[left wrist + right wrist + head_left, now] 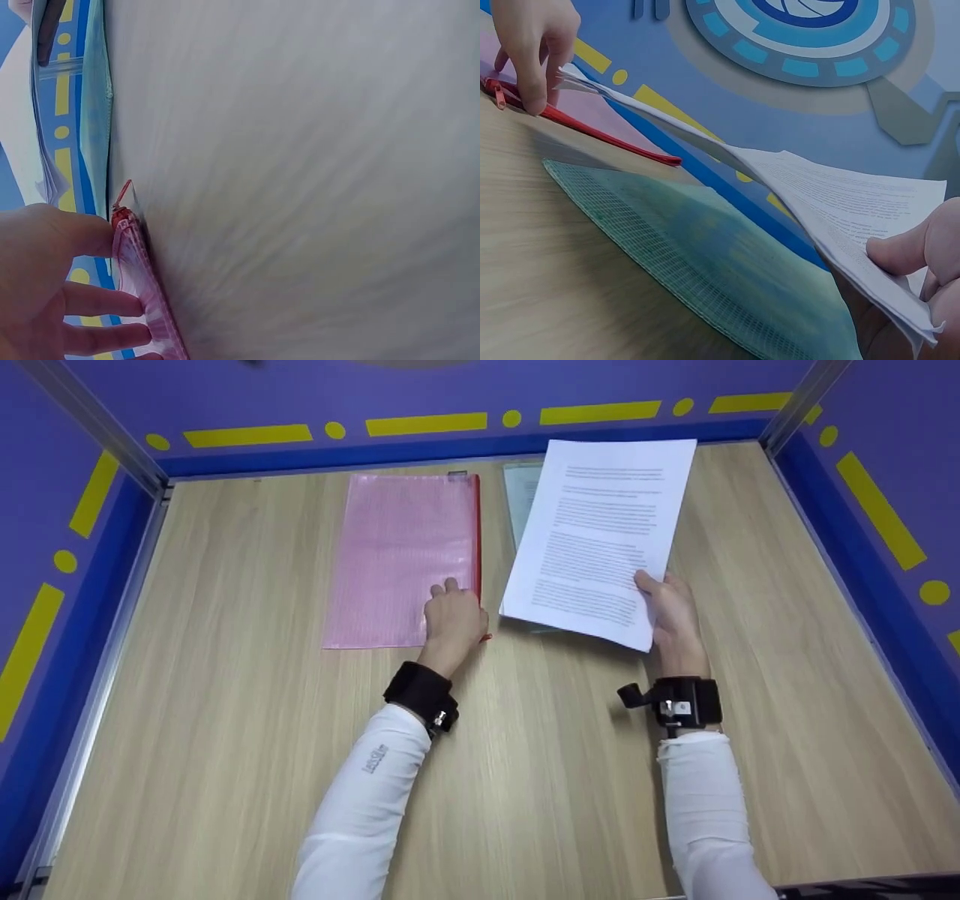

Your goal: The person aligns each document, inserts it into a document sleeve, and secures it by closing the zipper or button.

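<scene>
A pink zipper pouch (405, 532) lies flat on the table, its red zipper edge on the right. My left hand (454, 619) is at its lower right corner, thumb and fingers pinching the zipper edge; the left wrist view shows other fingers (105, 301) spread over the pouch. My right hand (675, 611) grips a stack of printed sheets (600, 525) by its lower right edge, thumb on top and fingers underneath. Raised and tilted, the stack hangs above a green mesh zipper pouch (697, 247), which it mostly covers in the head view.
The wooden table (225, 697) is bounded by blue panels (442, 442) with yellow marks at the back and both sides. A metal rail (97, 720) runs along the left edge. Each wrist wears a black strap (686, 701) with a camera mount.
</scene>
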The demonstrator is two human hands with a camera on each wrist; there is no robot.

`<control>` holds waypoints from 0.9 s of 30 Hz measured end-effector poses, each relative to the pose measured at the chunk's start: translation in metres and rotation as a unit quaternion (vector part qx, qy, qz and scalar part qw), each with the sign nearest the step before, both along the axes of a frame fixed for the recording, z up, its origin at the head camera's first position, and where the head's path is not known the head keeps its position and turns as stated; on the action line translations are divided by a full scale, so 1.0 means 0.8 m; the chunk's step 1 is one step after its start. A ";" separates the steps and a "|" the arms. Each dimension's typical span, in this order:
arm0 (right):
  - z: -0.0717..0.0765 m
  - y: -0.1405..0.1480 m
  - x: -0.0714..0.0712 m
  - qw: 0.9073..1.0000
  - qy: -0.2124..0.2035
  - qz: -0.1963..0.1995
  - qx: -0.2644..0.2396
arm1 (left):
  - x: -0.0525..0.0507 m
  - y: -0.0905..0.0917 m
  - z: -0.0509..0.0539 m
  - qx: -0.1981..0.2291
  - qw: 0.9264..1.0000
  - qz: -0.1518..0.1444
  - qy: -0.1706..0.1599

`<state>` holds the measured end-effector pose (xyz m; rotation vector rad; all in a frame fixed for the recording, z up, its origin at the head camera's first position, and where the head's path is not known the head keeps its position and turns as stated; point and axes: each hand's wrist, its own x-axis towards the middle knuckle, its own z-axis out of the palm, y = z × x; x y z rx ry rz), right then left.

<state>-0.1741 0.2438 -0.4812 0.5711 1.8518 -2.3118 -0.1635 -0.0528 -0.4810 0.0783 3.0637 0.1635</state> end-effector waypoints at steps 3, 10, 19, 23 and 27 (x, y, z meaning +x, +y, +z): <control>0.000 0.000 -0.001 1.000 -0.001 0.001 0.008 | -0.001 0.000 -0.001 0.003 1.000 -0.002 0.003; -0.001 -0.001 -0.001 1.000 0.000 0.007 0.009 | -0.001 -0.005 0.001 0.013 1.000 0.005 -0.018; 0.001 -0.002 0.000 1.000 0.001 0.021 -0.008 | -0.002 -0.009 -0.001 0.022 0.999 0.007 0.022; -0.001 -0.004 -0.002 1.000 -0.004 0.022 0.003 | -0.004 -0.011 -0.001 0.040 0.999 0.013 0.031; -0.002 -0.004 -0.002 1.000 -0.005 0.020 0.010 | -0.004 -0.016 -0.001 0.075 0.996 0.019 0.046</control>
